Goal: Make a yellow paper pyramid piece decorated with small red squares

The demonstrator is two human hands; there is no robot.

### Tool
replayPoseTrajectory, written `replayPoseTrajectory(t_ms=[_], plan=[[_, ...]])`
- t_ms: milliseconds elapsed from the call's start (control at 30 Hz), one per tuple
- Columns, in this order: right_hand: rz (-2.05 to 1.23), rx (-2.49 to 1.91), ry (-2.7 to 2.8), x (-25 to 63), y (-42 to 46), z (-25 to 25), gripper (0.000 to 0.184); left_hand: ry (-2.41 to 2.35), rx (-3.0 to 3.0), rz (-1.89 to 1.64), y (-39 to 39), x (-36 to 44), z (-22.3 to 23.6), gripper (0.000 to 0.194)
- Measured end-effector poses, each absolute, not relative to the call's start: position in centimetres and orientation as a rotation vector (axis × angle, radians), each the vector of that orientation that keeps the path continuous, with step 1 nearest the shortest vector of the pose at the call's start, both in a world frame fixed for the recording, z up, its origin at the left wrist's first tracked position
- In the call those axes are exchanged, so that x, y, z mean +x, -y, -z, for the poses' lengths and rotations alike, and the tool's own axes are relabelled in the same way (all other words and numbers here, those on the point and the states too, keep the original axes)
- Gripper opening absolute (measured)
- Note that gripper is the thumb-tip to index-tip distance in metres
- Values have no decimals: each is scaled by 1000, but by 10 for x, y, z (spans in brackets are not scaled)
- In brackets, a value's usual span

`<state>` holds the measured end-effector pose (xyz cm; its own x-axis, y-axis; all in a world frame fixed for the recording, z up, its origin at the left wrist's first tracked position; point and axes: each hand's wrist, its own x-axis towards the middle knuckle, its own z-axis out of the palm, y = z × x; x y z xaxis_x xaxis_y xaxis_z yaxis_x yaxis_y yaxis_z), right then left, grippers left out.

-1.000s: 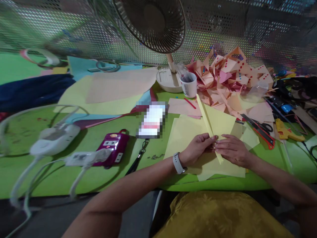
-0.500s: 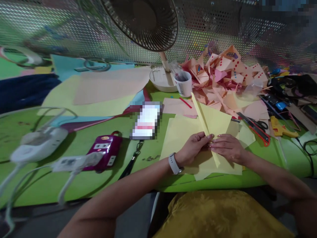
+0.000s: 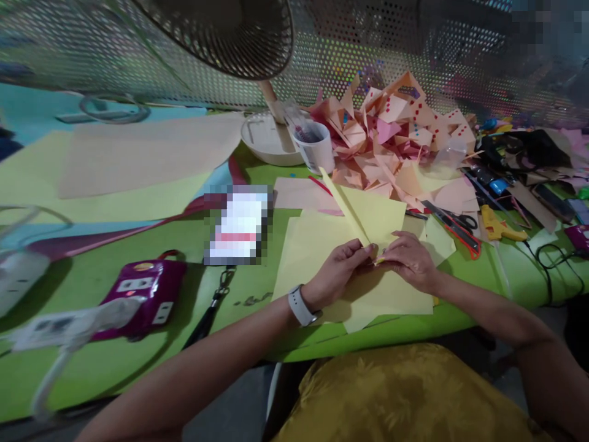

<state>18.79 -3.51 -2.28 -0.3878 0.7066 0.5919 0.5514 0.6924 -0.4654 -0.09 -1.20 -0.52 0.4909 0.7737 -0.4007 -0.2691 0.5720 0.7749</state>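
Between my hands is a sheet of yellow paper (image 3: 380, 212) with a narrow strip folded up along its left side. My left hand (image 3: 340, 270), below a white watch (image 3: 301, 306), pinches the lower part of that fold between thumb and fingers. My right hand (image 3: 411, 261) is closed on the paper's near end, where a small bit of yellow shows at the fingertips. More flat yellow sheets (image 3: 299, 258) lie on the green table under both hands. The paper's lower end is mostly hidden by my fingers.
Folded peach and pink paper pieces (image 3: 391, 129) are heaped behind. To the right lie a red cutter knife (image 3: 453, 230), scissors (image 3: 467, 221) and a yellow glue gun (image 3: 499, 226). Leftward are a phone (image 3: 242, 224), a purple power socket (image 3: 142, 288), a white cup (image 3: 315, 147) and a fan (image 3: 230, 37).
The view has swung right, so everything sits further left. The paper's near end, which stuck out below my fingers, is now turned up in my right hand's fingers.
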Motion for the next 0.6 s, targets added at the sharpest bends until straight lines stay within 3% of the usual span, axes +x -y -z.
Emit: replayPoseTrajectory(t_ms=[300, 600], plan=[[-118, -1141, 2154, 183, 37, 26, 37, -774, 634, -740, 13, 1, 7, 38], [-182, -1158, 2191, 185, 37, 27, 35, -794, 626, -753, 14, 0, 5, 38]])
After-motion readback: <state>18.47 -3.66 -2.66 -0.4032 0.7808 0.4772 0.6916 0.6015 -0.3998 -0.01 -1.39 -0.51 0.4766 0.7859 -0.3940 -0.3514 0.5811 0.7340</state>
